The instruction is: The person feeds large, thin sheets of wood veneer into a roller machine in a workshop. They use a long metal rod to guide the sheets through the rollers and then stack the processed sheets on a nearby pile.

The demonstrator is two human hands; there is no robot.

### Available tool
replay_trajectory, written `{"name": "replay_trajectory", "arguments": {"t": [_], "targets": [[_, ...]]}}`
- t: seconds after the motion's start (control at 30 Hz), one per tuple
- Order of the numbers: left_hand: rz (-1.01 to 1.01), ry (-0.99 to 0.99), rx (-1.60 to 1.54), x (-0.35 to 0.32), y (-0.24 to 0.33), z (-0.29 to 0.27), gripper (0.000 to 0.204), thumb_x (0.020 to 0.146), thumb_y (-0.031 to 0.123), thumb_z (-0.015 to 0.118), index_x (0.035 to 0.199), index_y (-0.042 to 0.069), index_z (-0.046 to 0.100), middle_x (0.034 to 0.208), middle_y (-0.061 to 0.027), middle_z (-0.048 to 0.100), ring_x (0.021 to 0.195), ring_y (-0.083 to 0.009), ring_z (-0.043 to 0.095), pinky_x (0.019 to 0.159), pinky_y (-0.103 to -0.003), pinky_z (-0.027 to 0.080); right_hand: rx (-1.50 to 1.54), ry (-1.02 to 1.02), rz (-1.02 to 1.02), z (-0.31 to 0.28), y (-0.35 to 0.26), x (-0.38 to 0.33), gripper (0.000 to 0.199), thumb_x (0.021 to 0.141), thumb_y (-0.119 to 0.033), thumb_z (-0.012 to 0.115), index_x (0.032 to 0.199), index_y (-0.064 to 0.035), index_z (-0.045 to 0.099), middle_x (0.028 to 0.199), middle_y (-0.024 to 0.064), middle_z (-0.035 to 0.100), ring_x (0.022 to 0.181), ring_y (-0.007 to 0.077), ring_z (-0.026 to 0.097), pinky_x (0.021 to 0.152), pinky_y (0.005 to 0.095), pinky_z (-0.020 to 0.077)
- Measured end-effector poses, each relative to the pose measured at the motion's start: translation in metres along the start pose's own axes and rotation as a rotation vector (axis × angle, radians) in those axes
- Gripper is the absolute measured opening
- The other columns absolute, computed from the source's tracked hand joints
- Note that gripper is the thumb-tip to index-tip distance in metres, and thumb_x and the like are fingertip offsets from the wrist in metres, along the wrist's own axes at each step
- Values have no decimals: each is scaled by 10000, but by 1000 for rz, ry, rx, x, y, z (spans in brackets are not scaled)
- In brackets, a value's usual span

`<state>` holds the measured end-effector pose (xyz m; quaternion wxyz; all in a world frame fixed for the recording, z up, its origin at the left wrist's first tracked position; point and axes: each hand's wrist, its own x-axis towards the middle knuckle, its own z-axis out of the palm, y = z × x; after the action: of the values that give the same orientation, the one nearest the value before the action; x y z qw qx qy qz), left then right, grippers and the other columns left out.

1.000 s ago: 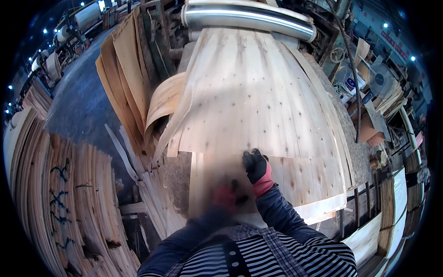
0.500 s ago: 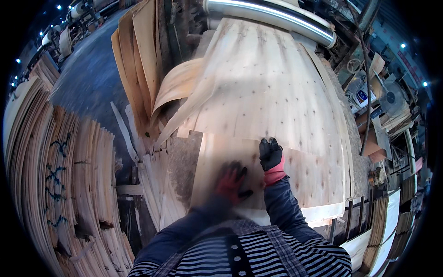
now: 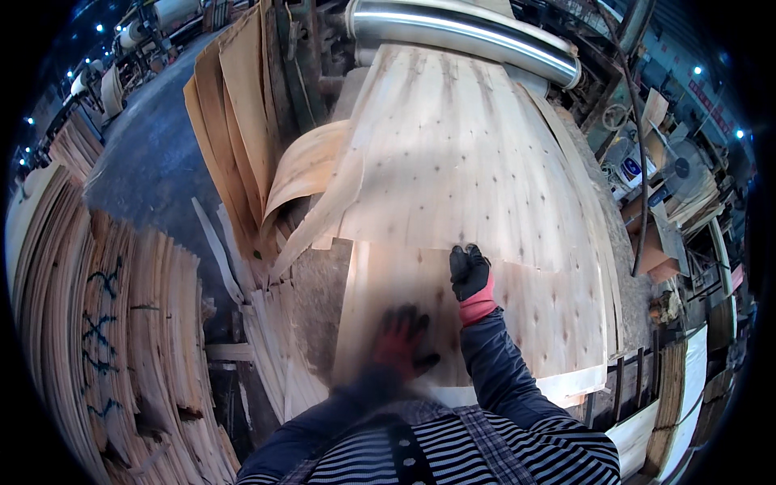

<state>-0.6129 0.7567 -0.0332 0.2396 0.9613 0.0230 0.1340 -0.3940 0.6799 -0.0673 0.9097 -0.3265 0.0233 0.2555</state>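
My left hand (image 3: pixel 402 343), gloved in red and black, is blurred, its fingers spread over a pale, knotty wood veneer sheet (image 3: pixel 533 323) right in front of me; I cannot tell whether it presses down. My right hand (image 3: pixel 469 273), gloved alike, is clenched at the near edge of a 2nd pale veneer sheet (image 3: pixel 453 178) with rows of dark knots; I cannot tell whether it pinches that edge. This upper sheet partly covers the lower sheet, on a rough grey-brown tabletop (image 3: pixel 319 283), and its grain points straight away from me, seemingly along its long axis.

To my left is a tall stack of tan veneer (image 3: pixel 145 339) with dark scrawls. A narrow, pale wood strip (image 3: pixel 323 218) slants along the upper sheet's left edge, beside a curled orange-tan sheet (image 3: pixel 303 166) and upright brown sheets (image 3: pixel 234 129).

Farther right are a brown cardboard box (image 3: pixel 659 257) and a white bucket with a blue patch (image 3: pixel 632 170), contents unclear. A shiny metal roller (image 3: pixel 465 36) spans the far end.
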Motion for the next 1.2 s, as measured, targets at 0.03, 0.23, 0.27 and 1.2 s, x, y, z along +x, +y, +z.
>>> {"name": "replay_trajectory", "arguments": {"t": [0.03, 0.23, 0.27, 1.2], "targets": [[-1, 4, 4, 0, 0, -1, 743, 671, 523, 536, 1217, 44, 378, 1244, -226, 312, 1197, -368, 237, 997, -513, 122, 10, 4, 22, 3, 1, 0, 152, 812, -197, 541, 837, -48, 524, 801, 122, 606, 656, 199, 608, 527, 251, 507], [-28, -5, 2, -1, -3, 5, 739, 667, 535, 531, 1238, 101, 354, 1255, -186, 304, 1211, -358, 217, 995, -525, 113, -178, 124, -27, 14, -1, 14, 205, 822, -252, 518, 833, -47, 527, 771, 108, 605, 572, 172, 582, 451, 249, 474], [-36, -19, 5, 0, -2, 4, 737, 671, 536, 526, 1239, 99, 352, 1257, -187, 302, 1210, -359, 216, 996, -524, 111, -145, 134, -39, 12, -3, 21, 206, 824, -255, 512, 829, -49, 528, 765, 108, 605, 559, 171, 577, 443, 250, 471], [24, 10, -56, 2, 0, 2, 705, 699, 501, 519, 1245, 95, 336, 1249, -210, 297, 1181, -382, 250, 991, -517, 136, -424, 351, -275, -17, -157, 4, 85, 795, -115, 517, 816, -33, 518, 660, 136, 564, 565, 216, 582, 493, 265, 493]]}}
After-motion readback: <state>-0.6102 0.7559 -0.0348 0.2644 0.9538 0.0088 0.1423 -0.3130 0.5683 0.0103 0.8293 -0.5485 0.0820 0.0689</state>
